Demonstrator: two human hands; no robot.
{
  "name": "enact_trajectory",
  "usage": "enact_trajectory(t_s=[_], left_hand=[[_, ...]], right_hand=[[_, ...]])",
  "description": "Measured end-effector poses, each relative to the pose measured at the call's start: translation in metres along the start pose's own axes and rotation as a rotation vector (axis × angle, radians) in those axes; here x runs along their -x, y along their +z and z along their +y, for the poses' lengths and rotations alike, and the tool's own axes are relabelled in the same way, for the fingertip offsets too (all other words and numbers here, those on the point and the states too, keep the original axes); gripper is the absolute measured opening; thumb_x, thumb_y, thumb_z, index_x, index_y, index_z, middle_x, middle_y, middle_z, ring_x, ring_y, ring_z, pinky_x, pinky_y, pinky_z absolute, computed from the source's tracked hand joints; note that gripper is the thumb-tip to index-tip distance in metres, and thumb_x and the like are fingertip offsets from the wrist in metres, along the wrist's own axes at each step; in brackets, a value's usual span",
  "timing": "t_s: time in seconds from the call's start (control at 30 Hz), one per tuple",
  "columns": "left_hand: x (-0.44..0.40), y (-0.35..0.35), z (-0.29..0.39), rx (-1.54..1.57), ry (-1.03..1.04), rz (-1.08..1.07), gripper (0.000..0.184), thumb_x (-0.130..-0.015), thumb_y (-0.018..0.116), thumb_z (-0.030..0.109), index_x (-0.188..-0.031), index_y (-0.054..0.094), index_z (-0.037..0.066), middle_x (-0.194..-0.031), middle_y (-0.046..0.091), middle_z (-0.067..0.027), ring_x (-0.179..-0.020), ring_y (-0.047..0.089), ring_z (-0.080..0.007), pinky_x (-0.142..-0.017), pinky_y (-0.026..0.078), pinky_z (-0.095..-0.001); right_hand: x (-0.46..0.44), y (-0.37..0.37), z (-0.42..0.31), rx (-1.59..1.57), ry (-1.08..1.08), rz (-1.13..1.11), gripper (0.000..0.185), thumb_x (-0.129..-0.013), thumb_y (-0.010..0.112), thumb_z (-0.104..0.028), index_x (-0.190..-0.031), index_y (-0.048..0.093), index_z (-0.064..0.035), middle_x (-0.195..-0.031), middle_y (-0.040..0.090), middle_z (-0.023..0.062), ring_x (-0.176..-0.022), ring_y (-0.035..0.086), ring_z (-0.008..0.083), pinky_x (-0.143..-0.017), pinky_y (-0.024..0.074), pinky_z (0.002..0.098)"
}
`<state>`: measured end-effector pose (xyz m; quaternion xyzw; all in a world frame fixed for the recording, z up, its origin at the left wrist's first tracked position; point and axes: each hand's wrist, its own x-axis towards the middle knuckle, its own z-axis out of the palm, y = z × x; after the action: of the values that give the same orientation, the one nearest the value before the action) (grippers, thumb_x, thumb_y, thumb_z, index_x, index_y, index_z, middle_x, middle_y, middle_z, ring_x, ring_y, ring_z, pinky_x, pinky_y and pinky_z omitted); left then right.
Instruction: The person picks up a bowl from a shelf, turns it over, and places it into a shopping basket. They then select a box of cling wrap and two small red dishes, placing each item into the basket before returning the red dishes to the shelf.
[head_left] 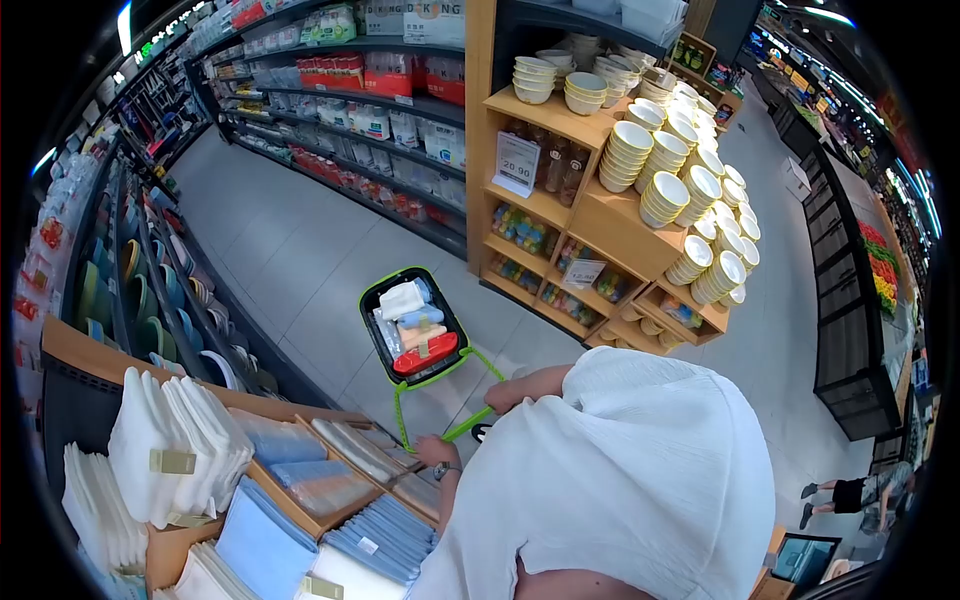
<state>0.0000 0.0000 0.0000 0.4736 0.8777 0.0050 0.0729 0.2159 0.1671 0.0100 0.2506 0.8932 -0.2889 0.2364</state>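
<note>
A black shopping basket cart (371, 345) with a green rim stands on the aisle floor ahead of me. Its green handle bar (466, 424) reaches back towards my body. At the bar's left end is my left hand (434, 451), closed on it, with a watch on the wrist. My right hand (499, 397) is closed around the other end, its fingers only partly showing. Inside the basket lie a white folded cloth (402, 298), a blue bundle (420, 317), a peach-coloured roll (421, 336) and a red package (425, 353).
Folded towels (275, 540) fill a wooden display close on my left. Beyond it are shelves of plates (150, 335). Packaged goods line the far shelf (375, 85). Stacked bowls (665, 199) cover a wooden stand on the right. Another person (855, 492) is at the far right.
</note>
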Motion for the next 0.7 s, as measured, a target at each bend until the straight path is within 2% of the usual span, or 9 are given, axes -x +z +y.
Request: enact_trajectory(t_s=[0.13, 0.2, 0.27, 0.37, 0.43, 0.57, 0.6, 0.67, 0.7], left_hand=[[0.034, 0.009, 0.006, 0.036, 0.029, 0.054, 0.022, -0.080, 0.065, 0.024, -0.091, 0.073, 0.007, -0.100, 0.063, -0.0160, -0.105, 0.055, -0.0372, -0.106, 0.033, -0.0631], [0.028, -0.011, 0.020, 0.088, 0.027, 0.105, 0.022, -0.078, 0.066, 0.024, -0.089, 0.073, 0.007, -0.097, 0.064, -0.0151, -0.103, 0.056, -0.0379, -0.103, 0.034, -0.0637], [0.032, -0.034, 0.030, 0.031, 0.028, 0.047, 0.022, -0.072, 0.071, 0.027, -0.085, 0.073, 0.010, -0.093, 0.065, -0.0122, -0.100, 0.058, -0.0358, -0.101, 0.035, -0.0641], [0.024, 0.015, 0.029, 0.120, 0.014, 0.090, 0.027, -0.065, 0.076, 0.033, -0.082, 0.073, 0.012, -0.093, 0.065, -0.0086, -0.099, 0.059, -0.0324, -0.101, 0.034, -0.0648], [0.018, 0.013, 0.036, 0.118, 0.014, 0.078, 0.030, -0.063, 0.078, 0.034, -0.082, 0.073, 0.013, -0.093, 0.065, -0.0076, -0.099, 0.059, -0.0311, -0.102, 0.034, -0.0646], [0.004, 0.019, 0.051, 0.062, 0.024, 0.057, 0.034, -0.058, 0.081, 0.040, -0.080, 0.072, 0.015, -0.094, 0.065, -0.0050, -0.101, 0.058, -0.0292, -0.102, 0.032, -0.0675], [0.005, 0.014, 0.057, 0.054, 0.034, 0.054, 0.034, -0.058, 0.081, 0.040, -0.080, 0.072, 0.015, -0.094, 0.065, -0.0050, -0.101, 0.058, -0.0292, -0.102, 0.032, -0.0675], [0.008, 0.000, 0.071, -0.024, 0.043, 0.054, 0.039, -0.064, 0.080, 0.045, -0.084, 0.073, 0.012, -0.093, 0.069, -0.0074, -0.097, 0.064, -0.0322, -0.096, 0.042, -0.0640], [0.006, -0.005, 0.079, -0.037, 0.048, 0.053, 0.040, -0.065, 0.080, 0.045, -0.084, 0.073, 0.011, -0.093, 0.069, -0.0076, -0.096, 0.064, -0.0323, -0.095, 0.043, -0.0638]], right_hand=[[0.006, 0.005, 0.003, 0.022, 0.008, 0.000, 0.028, -0.070, 0.073, -0.024, -0.089, 0.074, -0.0031, -0.090, 0.072, 0.0207, -0.087, 0.070, 0.0385, -0.077, 0.0553, 0.0484], [0.005, 0.001, 0.010, 0.035, 0.003, 0.022, 0.028, -0.069, 0.074, -0.023, -0.087, 0.074, -0.0033, -0.090, 0.072, 0.0200, -0.087, 0.070, 0.0383, -0.077, 0.0555, 0.0483], [0.003, -0.002, 0.019, 0.050, 0.005, 0.046, 0.027, -0.067, 0.075, -0.023, -0.086, 0.074, -0.0036, -0.089, 0.072, 0.0193, -0.086, 0.070, 0.0382, -0.077, 0.0557, 0.0483], [0.012, -0.012, 0.020, 0.046, 0.003, 0.063, 0.027, -0.066, 0.076, -0.023, -0.084, 0.074, -0.0038, -0.088, 0.072, 0.0186, -0.086, 0.070, 0.0381, -0.077, 0.0559, 0.0482], [0.032, -0.038, 0.008, 0.054, 0.114, 0.106, 0.026, -0.063, 0.078, -0.020, -0.083, 0.074, -0.0046, -0.087, 0.072, 0.0184, -0.086, 0.070, 0.0376, -0.077, 0.0561, 0.0476], [0.053, -0.062, 0.014, 0.008, 0.120, 0.144, 0.024, -0.062, 0.077, -0.017, -0.083, 0.074, -0.0041, -0.086, 0.072, 0.0190, -0.088, 0.070, 0.0370, -0.077, 0.0561, 0.0471], [0.056, -0.063, 0.018, 0.003, 0.102, 0.153, 0.025, -0.063, 0.076, -0.017, -0.084, 0.074, -0.0036, -0.087, 0.072, 0.0190, -0.088, 0.070, 0.0368, -0.077, 0.0561, 0.0472], [0.054, -0.062, 0.032, -0.011, 0.086, 0.163, 0.026, -0.064, 0.075, -0.018, -0.085, 0.074, -0.0030, -0.088, 0.072, 0.0191, -0.089, 0.070, 0.0365, -0.078, 0.0560, 0.0473], [0.046, -0.057, 0.050, 0.010, 0.005, 0.064, 0.027, -0.066, 0.074, -0.019, -0.088, 0.074, -0.0026, -0.090, 0.072, 0.0198, -0.089, 0.070, 0.0373, -0.078, 0.0558, 0.0479]])
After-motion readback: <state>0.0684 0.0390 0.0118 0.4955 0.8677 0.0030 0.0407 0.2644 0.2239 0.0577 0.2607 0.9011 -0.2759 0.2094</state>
